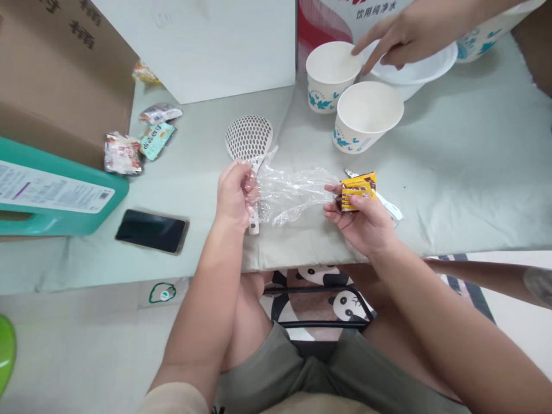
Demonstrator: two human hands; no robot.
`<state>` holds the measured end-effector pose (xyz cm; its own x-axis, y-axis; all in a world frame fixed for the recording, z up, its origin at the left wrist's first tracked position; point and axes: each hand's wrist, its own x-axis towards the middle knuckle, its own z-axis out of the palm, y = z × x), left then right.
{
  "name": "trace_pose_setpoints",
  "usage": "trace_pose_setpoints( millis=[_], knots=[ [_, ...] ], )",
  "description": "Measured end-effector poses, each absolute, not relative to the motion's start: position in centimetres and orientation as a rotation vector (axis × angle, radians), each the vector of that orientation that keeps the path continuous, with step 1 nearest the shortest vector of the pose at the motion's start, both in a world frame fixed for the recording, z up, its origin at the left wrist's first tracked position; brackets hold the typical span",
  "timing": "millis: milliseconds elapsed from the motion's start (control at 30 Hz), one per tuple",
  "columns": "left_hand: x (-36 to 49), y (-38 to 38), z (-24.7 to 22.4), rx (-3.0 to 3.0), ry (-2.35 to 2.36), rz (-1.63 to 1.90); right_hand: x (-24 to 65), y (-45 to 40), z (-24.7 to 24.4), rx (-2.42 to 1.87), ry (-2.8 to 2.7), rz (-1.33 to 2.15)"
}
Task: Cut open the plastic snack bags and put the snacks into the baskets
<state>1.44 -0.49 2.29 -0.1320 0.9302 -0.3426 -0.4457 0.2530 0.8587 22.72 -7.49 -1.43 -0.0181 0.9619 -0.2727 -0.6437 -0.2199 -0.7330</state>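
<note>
My left hand (235,192) is closed on one end of a crinkled clear plastic bag (293,192), over the handle of a white perforated skimmer (249,137). The bag stretches across to my right hand (364,221), whose thumb presses a small yellow and brown packet (359,191) against the fingers. Under and beside that hand lies a thin white item (390,208), partly hidden. Beyond it stand two paper cups with blue leaf prints, a nearer one (368,115) and a farther one (331,72).
Another person's hand (401,40) reaches over a white bowl (422,72) at the upper right. A phone (152,231), small packets (157,140), a green jug (56,195) and a cardboard box (64,75) are on the left. A white box (215,46) stands behind.
</note>
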Motion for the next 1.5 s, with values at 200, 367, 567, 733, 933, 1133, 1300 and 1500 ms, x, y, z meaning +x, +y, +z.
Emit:
trace_pose_setpoints(
  millis=[200,367,567,733,933,1133,1300,1500],
  knots=[
    [1.59,-0.43,2.33,0.549,1.178,1.29,22.69,-7.4,-1.59,-0.888,-0.488,1.585],
    [1.67,-0.41,2.39,0.547,1.193,1.273,22.65,-7.33,-1.63,-0.893,-0.473,1.594],
    [1.64,-0.46,2.27,0.575,1.181,1.261,22.61,-7.26,-1.61,-0.903,-0.448,1.594],
    [1.7,-0.52,2.35,0.561,1.192,1.256,22.62,-7.29,-1.63,-0.897,-0.452,1.597],
    [1.72,-0.48,2.43,0.578,1.195,1.256,22.64,-7.35,-1.53,-0.903,-0.456,1.59],
    [1.73,-0.44,2.33,0.58,1.193,1.245,22.66,-7.38,-1.71,-0.913,-0.49,1.586],
    [1.54,-0.38,2.17,0.586,1.198,1.248,22.73,-7.35,-1.86,-0.92,-0.507,1.586],
    [1.41,-0.35,2.32,0.551,1.208,1.291,22.84,-7.27,-1.7,-0.954,-0.481,1.548]
  ],
)
